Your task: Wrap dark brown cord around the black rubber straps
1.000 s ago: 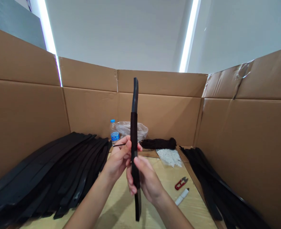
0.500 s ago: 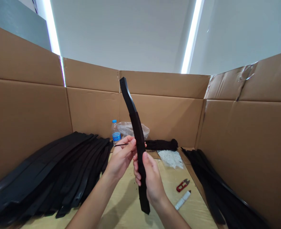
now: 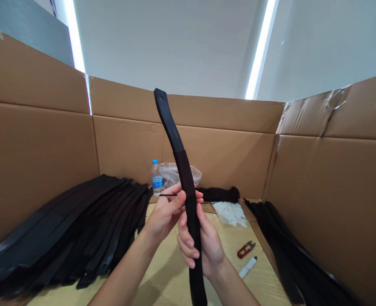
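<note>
cardboard walls stood behind; at centre, the black strip ran up between both hands, right hand clenched round it, left hand pinching its wrapped edge.

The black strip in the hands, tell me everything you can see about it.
The strip is long, narrow, flat and gently curved, possibly plastic or rubber. Its squared upper end has a small hole. Dark, ribbed cord wrapping covers its middle; the parts above and below look unwrapped. It is held up off the table, its top leaning left, its lower end out of view. The left hand touches it near the wrapping's lower edge; the right hand grips it below.
</note>
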